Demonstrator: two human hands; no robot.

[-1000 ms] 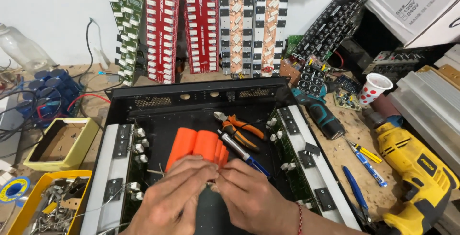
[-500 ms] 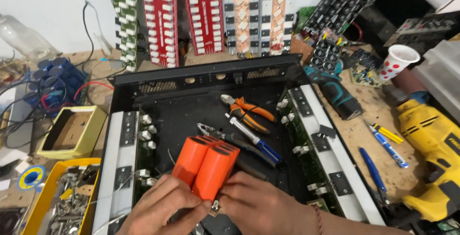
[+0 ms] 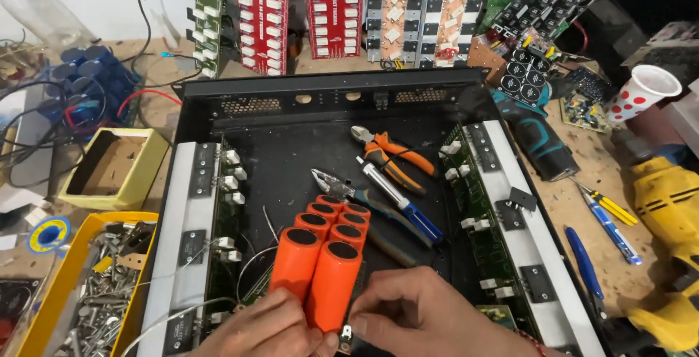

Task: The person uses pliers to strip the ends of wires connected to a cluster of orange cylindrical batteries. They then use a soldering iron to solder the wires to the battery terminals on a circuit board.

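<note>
A bank of several orange cylindrical capacitors (image 3: 324, 251) lies in the open black metal chassis (image 3: 291, 146), tilted up toward me. My left hand (image 3: 258, 328) holds its near end from the lower left. From the right, my right hand (image 3: 419, 317) pinches the same near end, fingertips by a small metal bracket (image 3: 345, 339). Thin wires (image 3: 247, 269) curve out left of the bank.
Orange-handled pliers (image 3: 389, 153), a blue-handled screwdriver (image 3: 400, 200) and dark pliers (image 3: 357, 200) lie inside the chassis. Heatsink boards (image 3: 193, 233) (image 3: 510, 218) line both sides. A yellow tray of screws (image 3: 87, 284) sits left; a yellow drill (image 3: 666, 211), teal driver (image 3: 539, 138) and dotted cup (image 3: 644, 91) right.
The capacitor bank has been lifted and tipped up toward me, its round ends now facing the camera. Both hands moved down to the bottom edge with it.
</note>
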